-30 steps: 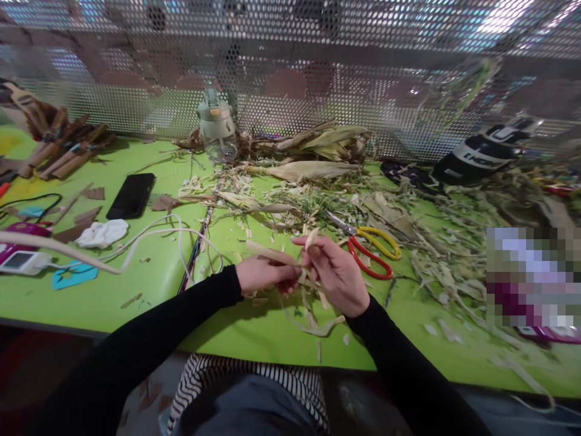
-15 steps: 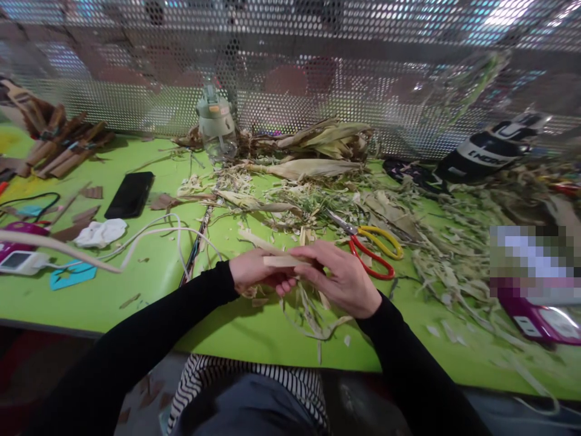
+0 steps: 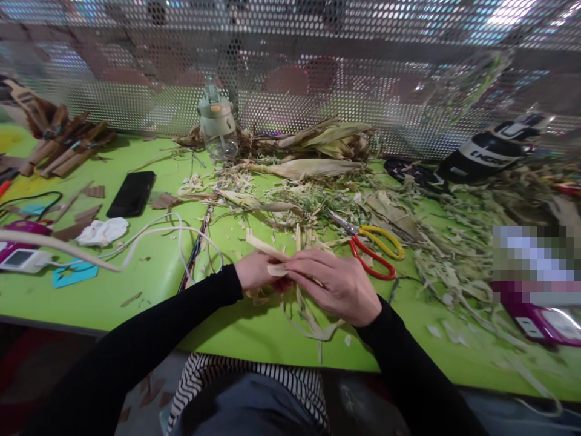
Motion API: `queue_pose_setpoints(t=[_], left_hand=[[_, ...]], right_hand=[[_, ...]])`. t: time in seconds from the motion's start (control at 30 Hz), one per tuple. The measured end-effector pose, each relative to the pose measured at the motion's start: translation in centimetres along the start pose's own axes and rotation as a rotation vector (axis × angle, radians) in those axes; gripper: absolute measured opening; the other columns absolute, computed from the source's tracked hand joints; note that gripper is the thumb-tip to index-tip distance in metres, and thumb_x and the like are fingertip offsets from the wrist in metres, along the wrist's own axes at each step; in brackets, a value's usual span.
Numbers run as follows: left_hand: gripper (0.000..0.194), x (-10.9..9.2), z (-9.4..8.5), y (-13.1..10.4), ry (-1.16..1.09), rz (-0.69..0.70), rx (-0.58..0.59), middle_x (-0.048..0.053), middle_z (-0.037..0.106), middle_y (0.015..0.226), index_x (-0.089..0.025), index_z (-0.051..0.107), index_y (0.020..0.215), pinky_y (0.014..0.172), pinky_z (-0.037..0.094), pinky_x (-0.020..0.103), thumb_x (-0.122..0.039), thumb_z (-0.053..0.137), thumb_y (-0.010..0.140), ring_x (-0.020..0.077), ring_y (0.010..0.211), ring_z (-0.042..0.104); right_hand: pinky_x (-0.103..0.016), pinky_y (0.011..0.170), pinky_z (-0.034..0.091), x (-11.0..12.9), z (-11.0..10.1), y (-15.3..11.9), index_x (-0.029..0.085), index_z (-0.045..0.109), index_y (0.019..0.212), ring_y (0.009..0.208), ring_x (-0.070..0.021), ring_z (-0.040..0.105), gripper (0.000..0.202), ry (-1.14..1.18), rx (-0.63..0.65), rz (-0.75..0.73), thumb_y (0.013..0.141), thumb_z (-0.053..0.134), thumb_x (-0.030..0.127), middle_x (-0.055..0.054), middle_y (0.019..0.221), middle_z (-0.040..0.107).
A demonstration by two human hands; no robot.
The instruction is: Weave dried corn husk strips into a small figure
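Note:
Pale corn husk strips (image 3: 265, 247) pass between my two hands, low over the green table. My left hand (image 3: 258, 272) is closed around them, its fingertips mostly hidden. From the right, my right hand (image 3: 333, 281) pinches a folded end of husk against the left one. More loose strips (image 3: 308, 318) trail below the right hand towards the table edge. Just beyond that hand lie scissors (image 3: 363, 239) with one yellow and one red handle, blades pointing up and left.
Dried corn husks (image 3: 318, 166) and shreds cover the back and right of the table (image 3: 158, 290). A clear bottle (image 3: 218, 124) stands by the perforated metal screen. Leftward are a black phone (image 3: 131, 194), white cable (image 3: 149, 229) and bundled brown sticks (image 3: 68, 142). A black bottle (image 3: 488, 151) leans right.
My right hand has turned over the husk, and its fingers now press closer to my left hand. The strip that lay flat across the left hand is now folded into a short end.

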State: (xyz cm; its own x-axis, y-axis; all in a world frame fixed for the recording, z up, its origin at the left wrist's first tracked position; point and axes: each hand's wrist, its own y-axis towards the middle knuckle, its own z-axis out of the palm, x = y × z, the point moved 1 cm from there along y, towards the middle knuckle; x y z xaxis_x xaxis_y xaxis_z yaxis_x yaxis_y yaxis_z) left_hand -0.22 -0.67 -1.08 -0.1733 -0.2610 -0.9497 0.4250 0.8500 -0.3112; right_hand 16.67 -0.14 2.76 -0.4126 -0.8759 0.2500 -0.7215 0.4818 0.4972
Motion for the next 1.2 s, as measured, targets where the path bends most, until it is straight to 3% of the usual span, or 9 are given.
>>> queue_pose_setpoints(t=[0.2, 0.3, 0.37, 0.53, 0.63, 0.73, 0.83, 0.93, 1.2], left_hand=[[0.011, -0.3, -0.3, 0.4, 0.761, 0.24, 0.053, 0.008, 0.073, 0.093, -0.016, 0.07, 0.078, 0.084, 0.05, 0.033, -0.02, 0.06, 0.08, 0.0229, 0.094, 0.066], [0.016, -0.5, -0.1, 0.2, 1.012, 0.32, 0.082, 0.01, 0.072, 0.101, -0.015, 0.07, 0.09, 0.085, 0.05, 0.036, -0.023, 0.058, 0.082, 0.0255, 0.1, 0.064], [0.019, -0.5, 0.0, 0.2, 1.061, 0.323, 0.08, 0.011, 0.072, 0.099, -0.013, 0.069, 0.092, 0.084, 0.051, 0.035, -0.025, 0.056, 0.084, 0.0254, 0.097, 0.064], [0.013, -0.4, 0.0, 0.1, 0.828, 0.268, 0.05, 0.009, 0.071, 0.099, -0.012, 0.068, 0.088, 0.087, 0.051, 0.031, -0.019, 0.06, 0.08, 0.0213, 0.098, 0.064], [0.011, -0.7, 0.0, 0.0, 0.474, 0.075, 0.055, 0.005, 0.07, 0.08, -0.013, 0.066, 0.076, 0.076, 0.053, 0.029, -0.021, 0.059, 0.081, 0.0169, 0.08, 0.066], [0.018, -1.1, -0.1, -0.2, 0.063, -0.131, 0.026, 0.001, 0.064, 0.062, -0.012, 0.064, 0.072, 0.063, 0.052, 0.025, -0.026, 0.058, 0.083, 0.0107, 0.058, 0.062], [0.021, -1.5, -0.2, -0.3, -0.19, -0.201, 0.004, 0.0, 0.062, 0.057, -0.01, 0.063, 0.069, 0.06, 0.051, 0.022, -0.022, 0.056, 0.085, 0.0072, 0.051, 0.059], [0.021, -1.6, -0.2, -0.4, -0.277, -0.207, 0.014, 0.0, 0.063, 0.056, -0.008, 0.064, 0.07, 0.059, 0.051, 0.021, -0.015, 0.052, 0.086, 0.0057, 0.049, 0.058], [0.01, -1.7, -0.6, -0.8, -0.322, -0.177, 0.009, 0.001, 0.068, 0.065, -0.007, 0.065, 0.077, 0.067, 0.053, 0.023, -0.011, 0.057, 0.082, 0.0063, 0.057, 0.063]], right_hand=[[-0.021, 0.062, 0.056, 0.7, 0.3, 0.4, 0.017, 0.07, 0.104, 0.078, -0.0125, 0.069, 0.023, 0.122, -0.033, -0.033, 0.087, 0.061, 0.029, -0.006, 0.093, 0.074], [-0.021, 0.066, 0.057, 1.0, 0.7, 0.5, 0.017, 0.071, 0.102, 0.081, -0.0125, 0.069, 0.02, 0.222, -0.069, -0.013, 0.085, 0.063, 0.027, -0.006, 0.091, 0.074], [-0.021, 0.069, 0.057, 1.3, 0.9, 0.5, 0.017, 0.072, 0.098, 0.082, -0.0127, 0.069, 0.018, 0.257, -0.094, -0.024, 0.084, 0.065, 0.026, -0.005, 0.09, 0.074], [-0.021, 0.067, 0.057, 1.7, 1.2, 0.4, 0.018, 0.071, 0.093, 0.08, -0.0124, 0.069, 0.012, 0.26, -0.13, -0.05, 0.083, 0.065, 0.021, -0.005, 0.088, 0.074], [-0.022, 0.066, 0.056, 1.5, 0.5, 0.4, 0.017, 0.07, 0.088, 0.075, -0.0121, 0.068, 0.008, 0.35, -0.135, 0.032, 0.085, 0.062, 0.017, -0.004, 0.083, 0.073], [-0.021, 0.055, 0.051, 0.8, -0.6, 0.3, 0.017, 0.069, 0.088, 0.059, -0.0097, 0.063, 0.009, 0.336, -0.093, 0.176, 0.085, 0.06, 0.017, -0.002, 0.075, 0.071], [-0.022, 0.059, 0.05, 0.1, -1.6, 0.3, 0.017, 0.069, 0.089, 0.063, -0.0107, 0.063, 0.012, 0.295, -0.004, 0.229, 0.085, 0.059, 0.018, -0.003, 0.077, 0.071], [-0.023, 0.063, 0.049, -0.2, -1.9, 0.4, 0.018, 0.068, 0.086, 0.069, -0.0126, 0.064, 0.013, 0.241, 0.05, 0.225, 0.086, 0.056, 0.019, -0.004, 0.079, 0.071], [-0.021, 0.054, 0.043, 0.0, -1.3, 0.2, 0.018, 0.066, 0.086, 0.064, -0.0114, 0.062, 0.014, 0.031, 0.068, 0.255, 0.087, 0.052, 0.019, -0.003, 0.08, 0.072]])
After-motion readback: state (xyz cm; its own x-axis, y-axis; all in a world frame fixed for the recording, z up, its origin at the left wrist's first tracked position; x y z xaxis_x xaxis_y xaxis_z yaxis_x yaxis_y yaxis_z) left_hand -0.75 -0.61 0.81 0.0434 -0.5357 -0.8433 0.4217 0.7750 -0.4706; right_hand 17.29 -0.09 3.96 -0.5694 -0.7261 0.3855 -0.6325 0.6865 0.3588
